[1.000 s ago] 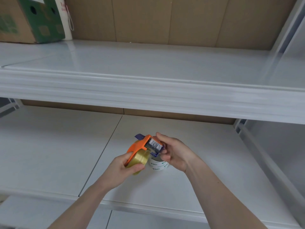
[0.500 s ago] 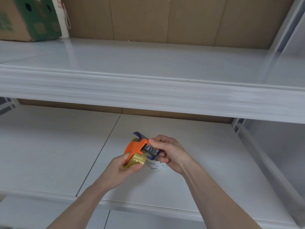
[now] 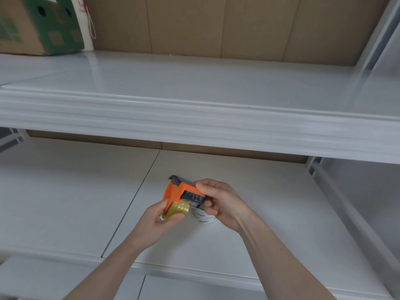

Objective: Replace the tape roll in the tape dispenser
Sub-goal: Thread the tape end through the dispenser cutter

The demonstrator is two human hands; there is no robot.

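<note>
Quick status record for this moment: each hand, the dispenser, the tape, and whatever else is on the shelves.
left hand: grip on the yellowish tape roll at the dispenser's lower end
right hand: grip on the dispenser's right side
tape dispenser: orange, held above the lower shelf
white roll: under the right hand, partly hidden
upper shelf: cardboard box at far left

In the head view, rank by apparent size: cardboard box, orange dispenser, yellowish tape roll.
1. Cardboard box, largest though farthest and cropped by the frame.
2. Orange dispenser.
3. Tape roll, smallest, partly hidden by the left hand.
</note>
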